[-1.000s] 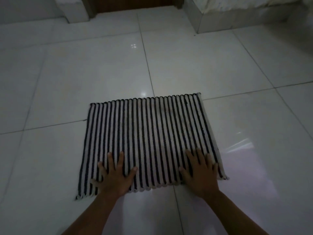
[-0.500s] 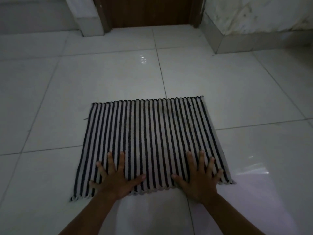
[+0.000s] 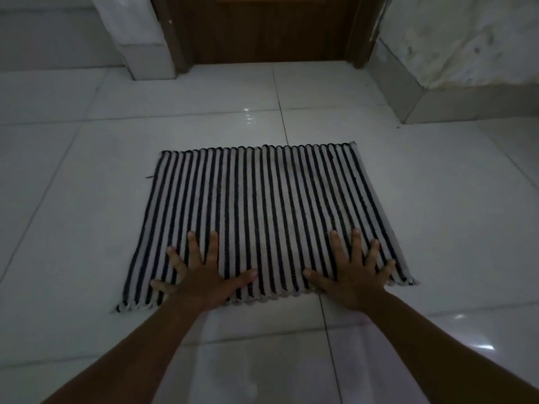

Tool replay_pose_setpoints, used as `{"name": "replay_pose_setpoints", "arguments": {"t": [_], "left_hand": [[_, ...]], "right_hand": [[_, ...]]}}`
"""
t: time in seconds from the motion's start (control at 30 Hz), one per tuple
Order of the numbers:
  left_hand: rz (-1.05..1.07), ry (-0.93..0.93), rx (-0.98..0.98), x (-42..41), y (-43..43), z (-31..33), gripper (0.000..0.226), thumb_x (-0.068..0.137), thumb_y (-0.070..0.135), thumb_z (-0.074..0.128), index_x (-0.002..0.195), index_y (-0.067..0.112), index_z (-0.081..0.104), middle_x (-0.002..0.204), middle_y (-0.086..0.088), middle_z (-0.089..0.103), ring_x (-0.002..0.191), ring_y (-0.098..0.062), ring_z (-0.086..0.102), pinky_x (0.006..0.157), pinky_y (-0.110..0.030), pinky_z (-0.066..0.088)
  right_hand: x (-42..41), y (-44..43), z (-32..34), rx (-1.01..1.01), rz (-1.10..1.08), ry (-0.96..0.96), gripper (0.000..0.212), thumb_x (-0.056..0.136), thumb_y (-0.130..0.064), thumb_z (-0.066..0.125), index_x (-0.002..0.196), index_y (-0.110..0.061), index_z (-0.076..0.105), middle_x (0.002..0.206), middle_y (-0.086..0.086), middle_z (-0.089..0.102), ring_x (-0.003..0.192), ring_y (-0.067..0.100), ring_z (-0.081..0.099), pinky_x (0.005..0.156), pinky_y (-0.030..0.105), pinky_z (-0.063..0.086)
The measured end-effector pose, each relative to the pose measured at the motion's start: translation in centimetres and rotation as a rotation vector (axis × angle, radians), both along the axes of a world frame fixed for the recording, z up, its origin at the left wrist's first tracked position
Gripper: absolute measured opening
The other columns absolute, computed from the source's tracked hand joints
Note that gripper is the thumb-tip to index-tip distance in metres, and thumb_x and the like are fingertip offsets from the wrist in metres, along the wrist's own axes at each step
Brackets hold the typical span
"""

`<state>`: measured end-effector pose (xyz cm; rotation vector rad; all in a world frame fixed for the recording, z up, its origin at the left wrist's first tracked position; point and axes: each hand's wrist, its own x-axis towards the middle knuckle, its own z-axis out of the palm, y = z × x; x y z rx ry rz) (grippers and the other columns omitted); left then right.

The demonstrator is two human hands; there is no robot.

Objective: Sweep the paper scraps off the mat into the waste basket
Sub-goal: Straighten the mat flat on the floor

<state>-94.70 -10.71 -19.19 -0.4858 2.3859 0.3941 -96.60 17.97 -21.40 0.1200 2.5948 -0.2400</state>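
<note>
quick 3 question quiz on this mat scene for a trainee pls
1. True or false: the left hand and the right hand lie flat, fingers spread, on the near end of the striped mat.
2. What stands beyond the mat's far edge? A) a wooden door B) a waste basket C) a broom
3. Short answer: do any paper scraps show on the mat?

Key: 1 true; 2 A; 3 no, none can be seen.

Striped mat (image 3: 262, 205) flat on glossy tiled floor (image 3: 87, 228)
</note>
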Motion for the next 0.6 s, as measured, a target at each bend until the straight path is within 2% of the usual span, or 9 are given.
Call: {"name": "replay_pose_setpoints", "arguments": {"t": [0.2, 0.37, 0.6], "left_hand": [[0.019, 0.037, -0.028, -13.8, -1.3, -0.3, 0.132, 0.045, 0.107, 0.03, 0.143, 0.048, -0.036, 0.152, 0.005, -0.048, 0.141, -0.039, -0.04, 0.106, -0.081, -0.007], [0.01, 0.066, -0.025, -26.7, -2.1, -0.8, 0.133, 0.045, 0.106, 0.035, 0.143, 0.049, -0.035, 0.152, 0.006, -0.048, 0.141, -0.038, -0.041, 0.105, -0.081, -0.01], [-0.017, 0.131, -0.026, -37.2, -2.5, -1.6, 0.132, 0.046, 0.106, 0.035, 0.146, 0.049, -0.03, 0.156, 0.007, -0.042, 0.143, -0.038, -0.037, 0.104, -0.082, -0.009]], "right_hand": [[-14.7, -1.5, -0.2, 0.044, 0.011, 0.026, 0.114, 0.056, -0.103, 0.015, 0.141, -0.047, -0.037, 0.158, 0.004, -0.036, 0.146, 0.04, -0.028, 0.112, 0.069, -0.012], [-27.8, -2.0, -0.4, 0.038, 0.013, 0.043, 0.117, 0.051, -0.105, 0.014, 0.143, -0.049, -0.032, 0.159, 0.002, -0.035, 0.146, 0.038, -0.029, 0.112, 0.068, -0.015], [-38.0, -2.0, -0.7, 0.029, 0.008, 0.057, 0.119, 0.05, -0.106, 0.015, 0.144, -0.049, -0.031, 0.158, -0.001, -0.037, 0.145, 0.036, -0.032, 0.111, 0.068, -0.016]]}}
